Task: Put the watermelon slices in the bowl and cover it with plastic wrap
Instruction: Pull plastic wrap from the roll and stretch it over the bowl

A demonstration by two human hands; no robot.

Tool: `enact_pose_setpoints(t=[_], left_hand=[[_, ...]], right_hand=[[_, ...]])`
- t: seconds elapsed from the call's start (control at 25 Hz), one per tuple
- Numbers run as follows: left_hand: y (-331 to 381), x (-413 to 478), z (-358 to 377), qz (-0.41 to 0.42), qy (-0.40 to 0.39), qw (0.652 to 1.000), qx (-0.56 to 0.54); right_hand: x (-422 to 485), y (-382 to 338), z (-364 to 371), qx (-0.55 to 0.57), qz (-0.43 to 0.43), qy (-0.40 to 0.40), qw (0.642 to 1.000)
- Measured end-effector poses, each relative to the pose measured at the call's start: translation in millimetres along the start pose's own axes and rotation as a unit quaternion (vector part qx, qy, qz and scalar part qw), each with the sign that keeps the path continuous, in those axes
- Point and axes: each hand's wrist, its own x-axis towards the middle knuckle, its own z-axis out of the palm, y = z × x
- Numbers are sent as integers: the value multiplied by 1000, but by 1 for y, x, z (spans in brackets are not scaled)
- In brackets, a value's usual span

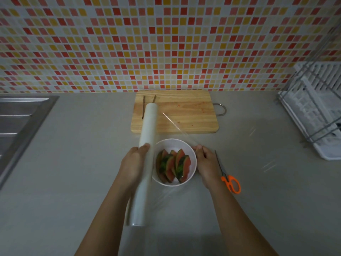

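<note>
Slices: I see the watermelon slices (173, 166) already lying in the white bowl (191, 174), which stands on the bench (73, 163) just in front of the cutting board (184, 115).
Left hand: my left hand (133, 163) is closed around the plastic wrap roll (146, 145), just left of the bowl.
Roll axis: its long axis runs near-to-far, angled slightly right at the far end, alongside the bowl's left rim.
Right hand: my right hand (207, 167) pinches the free edge of the film (175, 124) at the bowl's right rim.
Key relation: the film spans from the roll across the bowl to the right hand, so I judge the bowl lies between both hands.
Next need: I'd guess cutting; the orange scissors (228, 178) lie just right of the right hand, the nearer one.
</note>
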Motion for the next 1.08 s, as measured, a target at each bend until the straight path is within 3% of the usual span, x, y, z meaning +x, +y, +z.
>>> enact_pose_setpoints(t=[0.24,0.4,0.56,0.76,0.92,1.0,1.08], left_hand=[[-3,-2,-5,52,29,992,115],[-14,9,-10,45,61,990,115],[-30,15,-9,19,47,996,72],[-38,17,-13,8,-30,996,-89],[-40,20,-12,17,-40,995,-91],[-42,20,-12,15,-40,995,-90],[-45,18,-10,17,-44,994,-97]], right_hand=[[2,2,-1,-15,-16,4,1000],[4,4,1,-16,-11,8,1000],[8,7,4,15,23,-3,1000],[2,6,9,109,82,-13,991],[2,5,7,189,154,-44,969],[5,3,4,224,191,-15,956],[5,1,0,267,164,98,945]])
